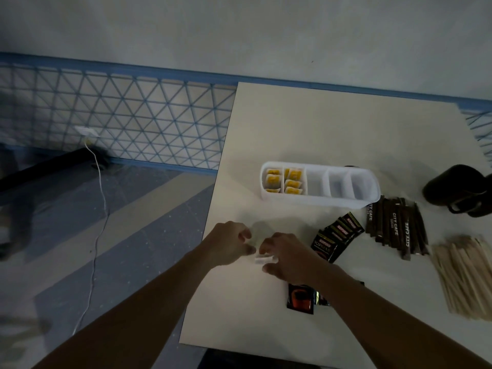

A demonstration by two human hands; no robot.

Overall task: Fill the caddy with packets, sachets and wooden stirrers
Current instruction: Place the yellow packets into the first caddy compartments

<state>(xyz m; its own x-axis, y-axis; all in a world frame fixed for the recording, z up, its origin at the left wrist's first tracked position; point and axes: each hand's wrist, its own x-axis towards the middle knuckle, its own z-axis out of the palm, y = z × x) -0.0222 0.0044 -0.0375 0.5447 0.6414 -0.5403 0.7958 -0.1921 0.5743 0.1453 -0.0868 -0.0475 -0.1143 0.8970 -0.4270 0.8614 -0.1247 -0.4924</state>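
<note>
Nearest me, a black sachet with an orange cup print (300, 299) lies flat on the table (306, 123), partly under the right forearm.

Just beyond, both hands meet near the table's left edge.
- Right hand (286, 258): fingers curled, pinching a small white packet (263, 260) (blurred; one or several, I cannot tell).
- Left hand (229, 243): fingers curled, tips just beside that packet; I cannot tell whether they grip it.

To the right of the hands lie fanned black Kopiko sachets (336, 235), then brown City Cafe stick sachets (396, 230), then a heap of wooden stirrers (463, 275).

Farther back stands the white caddy (322, 199). Yellow packets (284, 179) stand in its two leftmost compartments. A dark mug (460, 190) sits near its right end.
</note>
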